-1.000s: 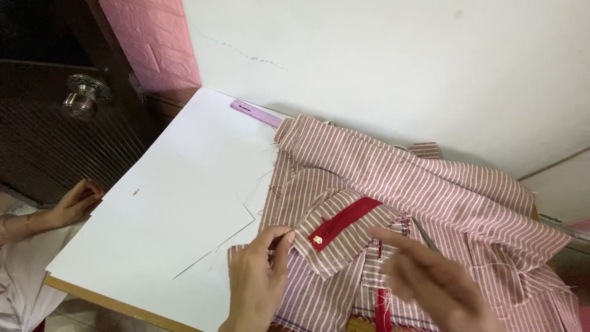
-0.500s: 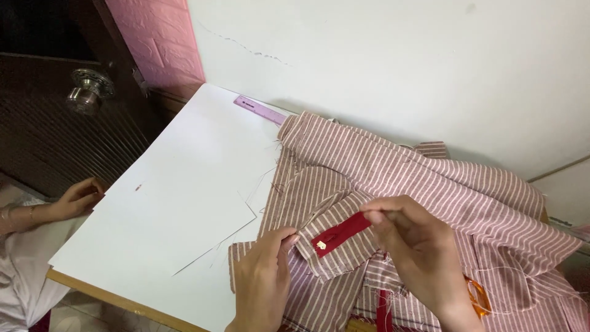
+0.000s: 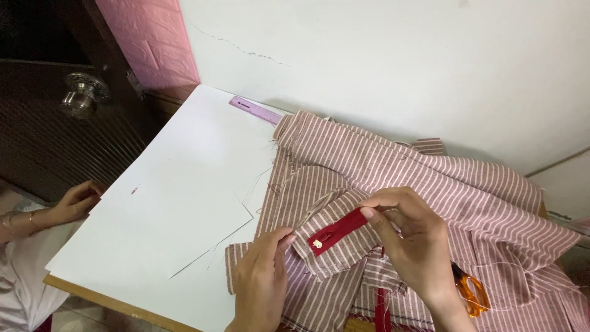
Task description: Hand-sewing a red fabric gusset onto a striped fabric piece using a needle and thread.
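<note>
Head view: a red tab (image 3: 337, 230) with a small gold snap lies on a folded flap of striped pink fabric (image 3: 430, 184). Right hand (image 3: 409, 237) fingers pinch its upper end; left hand (image 3: 261, 276) fingers press the flap edge. Orange-handled scissors (image 3: 472, 292) lie beside, white paper (image 3: 178, 190) covers the worktop, and the tab looks only partly fixed.

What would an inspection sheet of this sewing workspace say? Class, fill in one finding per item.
Surface: white board on a wooden table edge.
Job's things: striped fabric with a red zipper.
Clutter: purple ruler, orange scissors, loose threads.
Hands: left hand pinches the fabric edge; right hand grips the zipper's top end.
Cables: nothing seen.
Surroundings: white wall, pink brick panel, door knob, another person's hand at the board's edge.
</note>
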